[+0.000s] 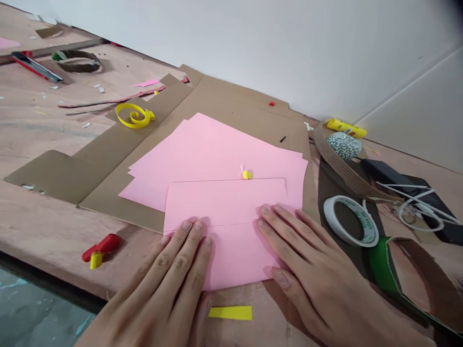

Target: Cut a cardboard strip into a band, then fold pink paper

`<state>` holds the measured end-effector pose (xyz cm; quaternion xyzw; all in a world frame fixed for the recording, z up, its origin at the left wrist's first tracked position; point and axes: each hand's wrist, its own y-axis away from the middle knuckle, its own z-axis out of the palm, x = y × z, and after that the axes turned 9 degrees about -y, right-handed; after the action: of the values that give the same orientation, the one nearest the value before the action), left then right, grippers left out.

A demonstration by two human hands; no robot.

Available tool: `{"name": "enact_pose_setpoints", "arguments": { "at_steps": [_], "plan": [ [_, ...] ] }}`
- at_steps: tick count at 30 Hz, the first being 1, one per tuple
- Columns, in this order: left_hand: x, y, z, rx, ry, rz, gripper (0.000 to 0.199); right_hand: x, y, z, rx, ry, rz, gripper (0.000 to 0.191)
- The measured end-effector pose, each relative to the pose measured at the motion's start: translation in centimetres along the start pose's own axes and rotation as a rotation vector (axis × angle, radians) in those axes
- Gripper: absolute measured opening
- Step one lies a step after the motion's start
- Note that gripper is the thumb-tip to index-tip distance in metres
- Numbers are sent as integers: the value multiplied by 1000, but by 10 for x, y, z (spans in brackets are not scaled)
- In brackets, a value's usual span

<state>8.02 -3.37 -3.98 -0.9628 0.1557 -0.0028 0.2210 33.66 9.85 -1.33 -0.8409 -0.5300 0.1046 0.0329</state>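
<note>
My left hand (162, 284) lies flat on a folded pink paper sheet (224, 231), its fingertips pressing near the sheet's lower left. My right hand (307, 270) rests on the same sheet's right side, with fingers spread and the thumb near its bottom edge. Neither hand grips anything. Behind the fold, loose pink sheets (213, 149) fan out on a flat brown cardboard piece (238, 106). A tiny yellow paper scrap (247, 175) sits on the pink sheets. Below the folded sheet, a yellow paper strip (230, 313) lies close to my left hand.
To the right lie a white tape roll (350, 221), a yellow glue stick (346, 128), a metal mesh ball (343, 146) and a green-edged cardboard ring (383, 270). At the left are a yellow paper coil (134, 116) and a red utility knife (36, 66). A white wall (289, 48) stands behind.
</note>
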Motion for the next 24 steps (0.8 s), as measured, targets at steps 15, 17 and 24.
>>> {"name": "enact_pose_setpoints", "arguments": {
  "at_steps": [15, 17, 24],
  "plan": [
    [-23, 1, -10, -79, 130, -65, 52, 1, 2, 2, -7, -1, 7, 55],
    [-26, 0, -10, -60, 139, -42, 56, 2, 2, 2, -18, -7, 13, 54],
    [-21, 1, -9, -51, 83, 35, 53, 2, 3, 2, -9, 4, -4, 54]
  ]
}}
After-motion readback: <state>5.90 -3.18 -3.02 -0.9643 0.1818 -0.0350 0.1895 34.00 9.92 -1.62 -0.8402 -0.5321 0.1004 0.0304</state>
